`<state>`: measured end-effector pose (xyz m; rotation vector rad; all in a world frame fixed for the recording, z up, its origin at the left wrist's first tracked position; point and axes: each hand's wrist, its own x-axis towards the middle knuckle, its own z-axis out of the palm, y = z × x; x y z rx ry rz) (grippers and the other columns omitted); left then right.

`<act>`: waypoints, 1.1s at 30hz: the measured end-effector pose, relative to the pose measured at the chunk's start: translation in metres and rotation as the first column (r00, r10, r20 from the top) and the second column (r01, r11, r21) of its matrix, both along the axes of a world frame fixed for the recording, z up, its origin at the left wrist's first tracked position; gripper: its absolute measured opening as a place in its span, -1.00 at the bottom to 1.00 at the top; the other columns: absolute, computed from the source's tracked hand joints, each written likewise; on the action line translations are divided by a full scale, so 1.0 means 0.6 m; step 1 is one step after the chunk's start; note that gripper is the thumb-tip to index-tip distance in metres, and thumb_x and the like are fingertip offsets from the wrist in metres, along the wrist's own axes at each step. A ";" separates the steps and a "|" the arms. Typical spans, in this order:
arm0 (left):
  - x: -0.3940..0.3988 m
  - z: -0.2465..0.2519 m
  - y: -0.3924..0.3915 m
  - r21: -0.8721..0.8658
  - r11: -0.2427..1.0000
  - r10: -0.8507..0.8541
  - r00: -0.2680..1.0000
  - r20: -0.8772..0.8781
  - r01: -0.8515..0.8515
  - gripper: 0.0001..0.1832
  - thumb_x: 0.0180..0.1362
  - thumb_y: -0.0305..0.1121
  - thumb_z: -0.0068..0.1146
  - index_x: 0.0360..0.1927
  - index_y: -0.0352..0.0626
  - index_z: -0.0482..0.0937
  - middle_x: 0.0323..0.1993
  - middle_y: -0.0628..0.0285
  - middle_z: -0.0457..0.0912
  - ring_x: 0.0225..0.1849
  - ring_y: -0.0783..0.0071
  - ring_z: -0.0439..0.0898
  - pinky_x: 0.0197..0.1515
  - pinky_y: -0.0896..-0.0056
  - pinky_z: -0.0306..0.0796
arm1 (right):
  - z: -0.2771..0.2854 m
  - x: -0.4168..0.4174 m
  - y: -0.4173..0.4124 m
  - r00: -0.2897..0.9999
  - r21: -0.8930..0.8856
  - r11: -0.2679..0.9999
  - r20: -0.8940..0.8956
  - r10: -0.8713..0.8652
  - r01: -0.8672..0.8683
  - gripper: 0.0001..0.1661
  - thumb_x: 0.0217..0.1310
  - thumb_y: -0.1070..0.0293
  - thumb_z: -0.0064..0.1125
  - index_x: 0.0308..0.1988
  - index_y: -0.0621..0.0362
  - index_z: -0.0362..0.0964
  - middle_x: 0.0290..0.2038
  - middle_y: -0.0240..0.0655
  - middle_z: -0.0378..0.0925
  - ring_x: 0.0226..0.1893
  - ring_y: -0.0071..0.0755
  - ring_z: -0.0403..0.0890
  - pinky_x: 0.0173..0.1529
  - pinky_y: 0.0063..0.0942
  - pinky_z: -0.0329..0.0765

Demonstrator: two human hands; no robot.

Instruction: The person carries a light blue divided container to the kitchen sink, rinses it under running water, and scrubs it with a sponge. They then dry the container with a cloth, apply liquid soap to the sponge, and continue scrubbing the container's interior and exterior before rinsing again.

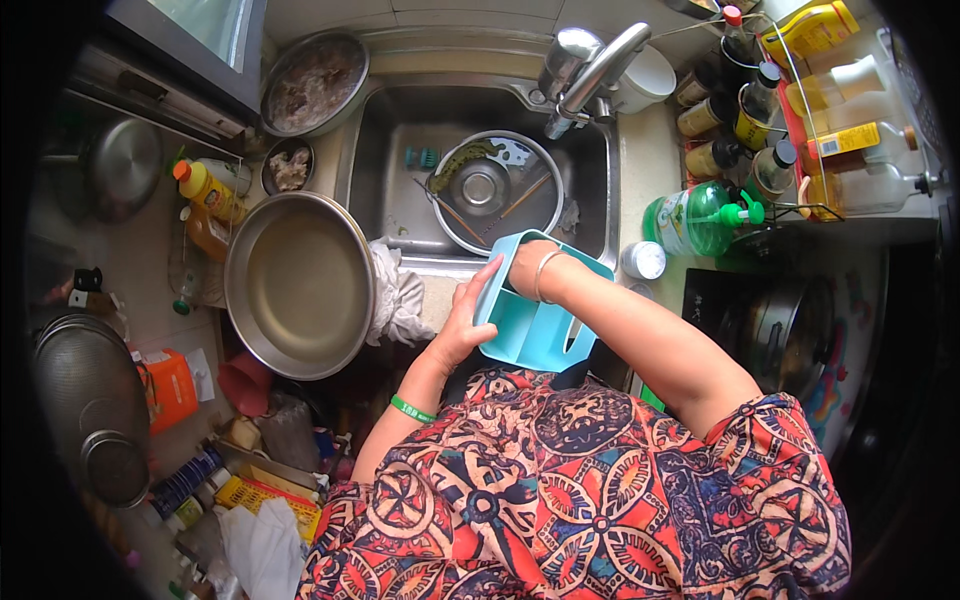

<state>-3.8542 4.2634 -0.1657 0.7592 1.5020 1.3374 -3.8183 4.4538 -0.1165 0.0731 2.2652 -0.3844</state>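
My left hand (pixel 469 319) grips the side wall of a light-blue plastic divided holder (pixel 517 330), its thumb over the rim. My right hand (pixel 531 266) reaches down into the holder's far compartment; its fingers are hidden, so I cannot tell what they touch. Just beyond, in the steel sink (pixel 390 217), a round metal basin (pixel 559 176) contains water, a green loofah-like piece (pixel 461 163), two brown chopsticks (pixel 525 193) and a small steel bowl (pixel 480 187). A small teal item (pixel 421 157) lies beside that basin, on its left.
A large metal basin (pixel 300 285) and crumpled cloth (pixel 397 292) are left of the sink. Bowls of meat (pixel 319 82) stand behind. The faucet (pixel 592 75) overhangs the sink. A green pump bottle (pixel 690 217), a white-capped jar (pixel 643 260) and a rack of sauce bottles (pixel 772 150) are on the right.
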 end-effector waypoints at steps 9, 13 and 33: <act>0.004 -0.030 -0.016 0.016 0.999 0.033 0.998 0.057 -0.034 0.21 -0.45 -0.14 0.12 0.54 0.10 0.12 0.32 -0.07 0.29 0.35 -0.02 0.18 0.51 0.12 -0.11 | 0.044 0.008 -0.008 1.000 -0.041 0.999 -0.023 -0.008 0.007 -0.66 0.18 0.46 0.05 -0.09 0.22 0.65 -0.08 -0.03 0.68 -0.05 -0.05 0.71 0.05 -0.23 0.61; 0.010 -0.054 -0.028 -0.008 0.992 0.124 0.963 0.241 -0.126 0.24 -0.44 -0.15 0.11 0.56 0.11 0.05 0.32 -0.03 0.30 0.25 0.05 0.32 0.45 0.12 0.06 | 0.048 0.039 0.007 0.910 -0.195 0.981 -0.407 -0.083 0.002 -0.74 0.10 0.50 0.05 -0.21 0.24 0.61 -0.27 -0.02 0.69 -0.17 0.04 0.71 -0.03 -0.13 0.60; 0.002 -0.031 -0.041 -0.023 0.977 0.208 0.909 0.362 -0.214 0.27 -0.38 -0.11 0.09 0.59 0.06 -0.09 0.29 0.04 0.37 0.25 0.19 0.42 0.35 0.17 0.25 | 0.131 0.150 0.076 0.089 -0.808 -0.255 0.352 -0.932 0.530 -0.56 0.55 0.08 -0.15 0.06 0.20 0.45 -0.09 -0.35 0.58 -0.07 -0.55 0.58 0.06 -0.52 0.51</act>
